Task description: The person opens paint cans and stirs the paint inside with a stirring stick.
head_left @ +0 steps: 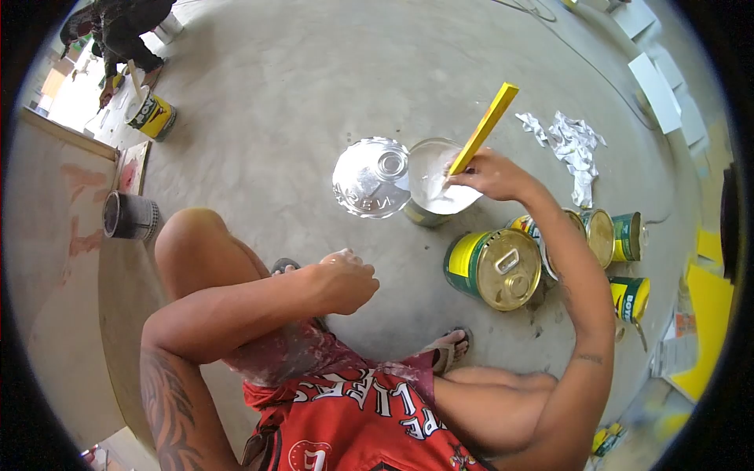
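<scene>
My right hand point(491, 174) is closed on a yellow stick point(488, 125), which slants down into an open can point(430, 217) of white paint or paste. The silver lid point(371, 177) stands folded out at the can's left side. My left hand point(345, 281) is closed in front of my left knee, with something whitish at the fingers that I cannot make out. A closed green and yellow can point(503, 269) sits just below my right forearm.
More cans point(626, 235) and a yellow-green can point(628, 298) stand at the right. Crumpled white material point(577, 149) lies beyond them. At the left are a dark can point(129, 216), a yellow bucket point(153, 116) and a crouching person point(126, 35).
</scene>
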`<state>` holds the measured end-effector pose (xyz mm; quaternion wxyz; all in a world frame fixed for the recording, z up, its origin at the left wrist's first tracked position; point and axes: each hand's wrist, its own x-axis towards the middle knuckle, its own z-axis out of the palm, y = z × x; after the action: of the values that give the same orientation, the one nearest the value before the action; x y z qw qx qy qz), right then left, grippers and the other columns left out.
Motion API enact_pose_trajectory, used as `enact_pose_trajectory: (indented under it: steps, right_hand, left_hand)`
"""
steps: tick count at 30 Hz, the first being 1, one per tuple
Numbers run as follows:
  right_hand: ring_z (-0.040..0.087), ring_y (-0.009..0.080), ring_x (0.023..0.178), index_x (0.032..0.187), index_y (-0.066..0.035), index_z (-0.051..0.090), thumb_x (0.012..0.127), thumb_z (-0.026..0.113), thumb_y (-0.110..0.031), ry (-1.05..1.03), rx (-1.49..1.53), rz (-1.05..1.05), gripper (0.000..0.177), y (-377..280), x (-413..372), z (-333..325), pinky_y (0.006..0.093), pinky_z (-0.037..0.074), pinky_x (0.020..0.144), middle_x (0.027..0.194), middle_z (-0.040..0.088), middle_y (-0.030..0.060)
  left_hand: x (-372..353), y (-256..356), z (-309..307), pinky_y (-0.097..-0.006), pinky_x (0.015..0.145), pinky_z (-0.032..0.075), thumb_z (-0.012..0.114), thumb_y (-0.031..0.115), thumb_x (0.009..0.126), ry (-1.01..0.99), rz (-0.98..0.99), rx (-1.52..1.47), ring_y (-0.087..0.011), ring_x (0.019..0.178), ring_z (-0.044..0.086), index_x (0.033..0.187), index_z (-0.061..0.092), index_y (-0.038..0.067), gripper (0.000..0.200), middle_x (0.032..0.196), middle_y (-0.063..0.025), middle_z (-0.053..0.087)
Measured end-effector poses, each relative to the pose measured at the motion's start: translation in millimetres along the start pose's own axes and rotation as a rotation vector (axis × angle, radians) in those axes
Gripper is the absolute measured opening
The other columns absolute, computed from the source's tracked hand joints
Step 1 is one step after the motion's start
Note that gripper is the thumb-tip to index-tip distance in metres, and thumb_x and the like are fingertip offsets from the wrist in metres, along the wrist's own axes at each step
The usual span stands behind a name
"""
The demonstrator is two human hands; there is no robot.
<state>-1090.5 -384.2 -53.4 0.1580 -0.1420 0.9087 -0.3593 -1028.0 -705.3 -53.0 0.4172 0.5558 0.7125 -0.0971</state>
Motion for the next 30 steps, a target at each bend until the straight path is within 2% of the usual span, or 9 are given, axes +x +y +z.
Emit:
enact_pose_trajectory:
  steps: [3, 7, 10, 15, 21, 23, 24, 26, 30]
  right_hand:
    - [0.069, 0.0293, 0.087, 0.1, 0.003, 0.071, 0.09, 0.073, -0.016, -0.083, -0.047, 0.184, 0.022, -21.4, 5.1, -17.2, 0.0397, 0.052, 0.08, 0.091, 0.073, 0.0182]
    - [0.068, 0.0318, 0.089, 0.099, 0.004, 0.066, 0.09, 0.072, -0.015, 0.216, -0.286, -0.233, 0.021, 7.4, 13.4, 6.7, 0.0405, 0.053, 0.077, 0.095, 0.072, 0.0187]
    - [0.069, 0.0307, 0.09, 0.102, 0.002, 0.069, 0.091, 0.072, -0.018, 0.228, 0.119, -0.316, 0.023, 8.6, 15.6, 20.2, 0.0396, 0.053, 0.079, 0.098, 0.072, 0.0177]
    - [0.07, 0.0303, 0.091, 0.111, 0.0, 0.073, 0.093, 0.07, -0.021, -0.146, -0.062, 0.165, 0.028, -18.3, 1.8, -13.9, 0.039, 0.053, 0.081, 0.103, 0.073, 0.0192]
    - [0.066, 0.0389, 0.085, 0.095, 0.003, 0.066, 0.088, 0.071, -0.005, 0.145, -0.191, -0.042, 0.012, -5.8, 12.3, 6.2, 0.0427, 0.052, 0.077, 0.09, 0.069, 0.0199]
    - [0.068, 0.0301, 0.079, 0.095, 0.002, 0.068, 0.085, 0.075, -0.005, 0.309, -0.138, -0.393, 0.014, -2.7, 16.3, 15.9, 0.0383, 0.052, 0.074, 0.083, 0.07, 0.0155]
    - [0.068, 0.0301, 0.079, 0.095, 0.002, 0.068, 0.085, 0.075, -0.005, 0.306, -0.136, -0.394, 0.014, -3.2, 14.6, 17.6, 0.0383, 0.052, 0.074, 0.083, 0.07, 0.0155]
    - [0.068, 0.0246, 0.079, 0.098, 0.002, 0.07, 0.086, 0.075, -0.009, 0.2, 0.333, -0.066, 0.017, -6.0, 9.2, 17.2, 0.0364, 0.053, 0.075, 0.084, 0.072, 0.0128]
    - [0.071, 0.0273, 0.089, 0.106, 0.003, 0.07, 0.089, 0.071, -0.014, -0.1, 0.019, 0.195, 0.025, -8.9, 4.4, -14.8, 0.0386, 0.053, 0.081, 0.092, 0.073, 0.0164]
  left_hand:
    - [-1.0, 1.0, -3.2, -0.046, 0.1, 0.049, 0.058, 0.012, 0.092, -0.003, 0.012, 0.007, -0.0321, 0.114, 0.065, 0.116, 0.068, 0.003, 0.027, 0.116, -0.0154, 0.068]
    - [11.5, -0.6, 7.1, -0.047, 0.096, 0.052, 0.059, 0.015, 0.092, -0.033, 0.019, 0.065, -0.0327, 0.111, 0.067, 0.116, 0.068, 0.003, 0.027, 0.117, -0.0156, 0.068]
    - [8.7, 1.1, 1.7, -0.0459, 0.098, 0.05, 0.061, 0.015, 0.092, -0.074, -0.008, 0.051, -0.032, 0.113, 0.066, 0.118, 0.067, 0.003, 0.03, 0.118, -0.0148, 0.068]
    - [13.9, -0.1, 6.1, -0.045, 0.1, 0.049, 0.064, 0.016, 0.09, -0.083, -0.004, 0.044, -0.0317, 0.114, 0.066, 0.116, 0.069, 0.003, 0.029, 0.12, -0.0142, 0.067]
    - [17.2, 0.2, 5.0, -0.0449, 0.095, 0.053, 0.065, 0.016, 0.089, -0.105, -0.005, 0.064, -0.0308, 0.112, 0.067, 0.113, 0.07, 0.003, 0.028, 0.118, -0.0143, 0.069]
    - [16.8, 0.1, 5.6, -0.0448, 0.094, 0.053, 0.065, 0.016, 0.089, -0.095, -0.004, 0.066, -0.0306, 0.111, 0.068, 0.113, 0.07, 0.003, 0.028, 0.117, -0.0141, 0.069]
    - [16.8, 0.4, 6.2, -0.0447, 0.094, 0.054, 0.065, 0.017, 0.089, -0.084, 0.0, 0.069, -0.0305, 0.11, 0.068, 0.113, 0.07, 0.003, 0.028, 0.116, -0.014, 0.069]
    - [17.1, 0.4, 6.4, -0.0446, 0.093, 0.054, 0.065, 0.017, 0.089, -0.086, -0.001, 0.068, -0.0306, 0.11, 0.068, 0.113, 0.07, 0.003, 0.028, 0.116, -0.0139, 0.069]
    - [18.9, -0.9, 9.2, -0.0448, 0.093, 0.054, 0.065, 0.017, 0.09, -0.077, 0.009, 0.087, -0.0311, 0.11, 0.068, 0.113, 0.07, 0.003, 0.027, 0.118, -0.014, 0.069]
